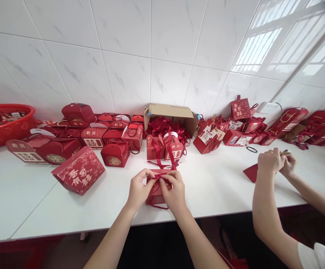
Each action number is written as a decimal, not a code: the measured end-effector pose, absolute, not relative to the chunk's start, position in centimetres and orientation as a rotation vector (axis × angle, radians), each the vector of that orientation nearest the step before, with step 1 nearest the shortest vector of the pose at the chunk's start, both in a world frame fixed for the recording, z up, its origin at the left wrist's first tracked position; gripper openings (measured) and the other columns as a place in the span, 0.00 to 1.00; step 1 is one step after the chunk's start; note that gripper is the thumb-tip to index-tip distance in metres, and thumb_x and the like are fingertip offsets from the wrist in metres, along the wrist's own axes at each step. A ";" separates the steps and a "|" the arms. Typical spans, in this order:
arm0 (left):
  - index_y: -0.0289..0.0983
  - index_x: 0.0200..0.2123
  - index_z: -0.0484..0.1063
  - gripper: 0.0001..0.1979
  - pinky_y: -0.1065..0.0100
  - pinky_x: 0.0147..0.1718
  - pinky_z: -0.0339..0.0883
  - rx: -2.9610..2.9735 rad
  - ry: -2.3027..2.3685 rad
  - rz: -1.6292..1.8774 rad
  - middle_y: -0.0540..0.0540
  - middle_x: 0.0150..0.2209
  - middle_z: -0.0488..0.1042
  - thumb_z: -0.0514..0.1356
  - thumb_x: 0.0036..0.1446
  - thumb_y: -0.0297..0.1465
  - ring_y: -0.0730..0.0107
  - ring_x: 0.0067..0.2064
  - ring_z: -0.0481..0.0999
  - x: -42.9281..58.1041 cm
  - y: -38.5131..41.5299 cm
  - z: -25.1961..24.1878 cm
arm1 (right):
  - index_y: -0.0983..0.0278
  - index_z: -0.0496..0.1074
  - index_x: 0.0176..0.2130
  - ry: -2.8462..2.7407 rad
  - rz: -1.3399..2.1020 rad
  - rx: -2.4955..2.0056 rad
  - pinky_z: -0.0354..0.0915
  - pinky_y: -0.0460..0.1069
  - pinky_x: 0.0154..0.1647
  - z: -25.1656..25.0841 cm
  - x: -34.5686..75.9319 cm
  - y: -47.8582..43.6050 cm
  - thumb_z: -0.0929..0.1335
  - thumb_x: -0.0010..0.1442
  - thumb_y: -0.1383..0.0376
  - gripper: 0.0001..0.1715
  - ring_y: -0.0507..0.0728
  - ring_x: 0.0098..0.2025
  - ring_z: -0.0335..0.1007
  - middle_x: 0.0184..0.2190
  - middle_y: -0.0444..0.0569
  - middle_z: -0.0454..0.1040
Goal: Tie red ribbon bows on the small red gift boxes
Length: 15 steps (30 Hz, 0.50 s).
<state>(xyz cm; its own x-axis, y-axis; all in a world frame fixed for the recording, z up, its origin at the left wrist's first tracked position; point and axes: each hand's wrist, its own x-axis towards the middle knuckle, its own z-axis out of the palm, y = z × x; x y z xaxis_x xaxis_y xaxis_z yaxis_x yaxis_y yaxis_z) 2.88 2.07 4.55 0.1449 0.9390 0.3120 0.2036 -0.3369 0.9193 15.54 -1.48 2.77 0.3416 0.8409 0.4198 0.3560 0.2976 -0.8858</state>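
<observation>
A small red gift box (pixel 156 198) stands near the table's front edge, between my two hands. My left hand (pixel 140 188) pinches a red ribbon (pixel 160 175) at the top of the box, thumb and fingertips together. From the other side my right hand (pixel 174 189) pinches the same ribbon, its thumb close to my left thumb. Ribbon tails run from there toward two small upright boxes behind. A dark red cord loops at the box's lower front. The exact shape of the ribbon between the fingertips is too small to tell.
Behind stands a cardboard carton (pixel 170 111) of red ribbons. Many red boxes line the wall; a larger one (pixel 80 172) lies front left. A red basin (pixel 11 129) is far left. At right, another person's hands work above a red box (pixel 251 173) beside a black ring (pixel 252 149).
</observation>
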 end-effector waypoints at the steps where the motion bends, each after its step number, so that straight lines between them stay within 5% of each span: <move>1: 0.38 0.26 0.67 0.04 0.67 0.35 0.71 1.677 1.118 1.249 0.48 0.29 0.75 0.58 0.51 0.30 0.66 0.35 0.76 2.9 2.1 4.5 | 0.63 0.77 0.33 -1.241 0.475 -1.301 0.70 0.58 0.46 2.6 15.5 -1.4 0.67 0.56 0.64 0.08 0.62 0.44 0.70 0.41 0.57 0.69; 5: 0.38 0.26 0.68 0.02 0.67 0.35 0.70 1.692 1.128 1.241 0.48 0.29 0.75 0.58 0.51 0.29 0.66 0.35 0.76 2.7 2.2 4.6 | 0.62 0.77 0.33 -1.230 0.545 -1.347 0.65 0.61 0.54 2.0 15.6 -1.2 0.67 0.57 0.64 0.08 0.66 0.57 0.63 0.54 0.60 0.67; 10: 0.38 0.27 0.69 0.02 0.65 0.39 0.71 1.727 1.106 1.204 0.49 0.30 0.75 0.57 0.50 0.26 0.66 0.36 0.76 2.4 2.7 4.6 | 0.62 0.77 0.28 -1.248 0.664 -1.378 0.47 0.68 0.64 1.8 16.1 -1.0 0.68 0.56 0.64 0.07 0.69 0.66 0.50 0.63 0.55 0.60; 15: 0.36 0.31 0.70 0.01 0.60 0.44 0.71 1.749 1.045 1.175 0.48 0.33 0.75 0.60 0.54 0.27 0.66 0.39 0.76 2.6 3.3 4.1 | 0.63 0.76 0.26 -1.269 0.788 -1.343 0.54 0.64 0.62 2.2 16.4 -0.9 0.67 0.59 0.63 0.12 0.67 0.65 0.54 0.64 0.55 0.60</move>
